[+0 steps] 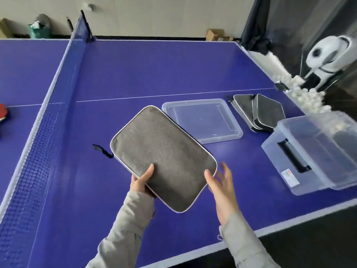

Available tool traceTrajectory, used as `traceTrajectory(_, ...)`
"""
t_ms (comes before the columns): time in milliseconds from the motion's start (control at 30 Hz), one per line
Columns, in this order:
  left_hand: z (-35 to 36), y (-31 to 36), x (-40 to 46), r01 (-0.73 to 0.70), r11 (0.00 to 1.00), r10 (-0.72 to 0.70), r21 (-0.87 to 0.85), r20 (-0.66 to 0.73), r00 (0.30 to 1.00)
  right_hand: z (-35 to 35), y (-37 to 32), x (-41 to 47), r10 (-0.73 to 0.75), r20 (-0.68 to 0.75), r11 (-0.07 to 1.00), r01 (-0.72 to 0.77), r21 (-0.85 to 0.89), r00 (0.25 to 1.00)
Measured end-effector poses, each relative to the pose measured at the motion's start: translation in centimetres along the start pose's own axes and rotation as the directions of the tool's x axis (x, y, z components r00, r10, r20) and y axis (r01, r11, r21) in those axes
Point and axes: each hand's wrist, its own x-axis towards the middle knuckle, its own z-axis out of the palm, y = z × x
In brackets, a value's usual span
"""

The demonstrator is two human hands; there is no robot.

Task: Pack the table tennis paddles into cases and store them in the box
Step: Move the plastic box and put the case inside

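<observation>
A grey rectangular paddle case (162, 155) with white piping is held above the blue table, tilted toward the upper left. My left hand (142, 181) grips its near edge, thumb on top and fingers underneath. Beside the case's right corner, my right hand (222, 187) is spread with straight fingers, its fingertips at the edge. A dark zipper pull (102, 150) hangs off the case's left side. Two more grey cases (258, 112) lie overlapped at the right. The clear storage box (316, 151) with a black handle stands at the far right, dark shapes inside it. Its clear lid (202, 120) lies flat behind the held case.
The net (44, 117) runs along the left. A red paddle (3, 113) lies beyond it at the left edge. A white ball machine (328, 59) and a trough of white balls (301, 89) stand past the table's right end. The near table edge (270, 229) is white-lined.
</observation>
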Motion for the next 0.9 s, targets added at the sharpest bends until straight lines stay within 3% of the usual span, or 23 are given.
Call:
traceTrajectory(167,7.8,-6.5,-3.4,0.037,0.996,-0.029,-0.08,0.094,0.995,-7.2,-1.3,-1.5,0.037,0.01,0.95,-0.038,0.309,0.999)
traceTrajectory(333,14.2,-13.8,-7.3,0.102,0.995,-0.101,0.01,0.233,0.967,-18.2,-4.5,-2.7,-0.021,-0.059,0.927,0.042,0.372,0.998)
traceTrajectory(533,20.5,-20.3,-11.0,0.066,0.989,-0.12,0.135,0.44,0.89,-30.8,-7.3,-4.2,-0.051,-0.149,0.898,0.11,0.426,0.988)
traceTrajectory(800,26.3,-18.4,-10.1,-0.134,0.966,-0.002,0.221,0.526,0.85,-43.6,-10.1,-3.6,-0.08,-0.211,0.887,0.166,0.431,0.974)
traceTrajectory(900,30.1,-18.8,-9.5,-0.247,0.889,-0.023,0.385,0.578,0.816,-46.4,-11.0,-2.3,-0.093,-0.211,0.885,0.178,0.431,0.973)
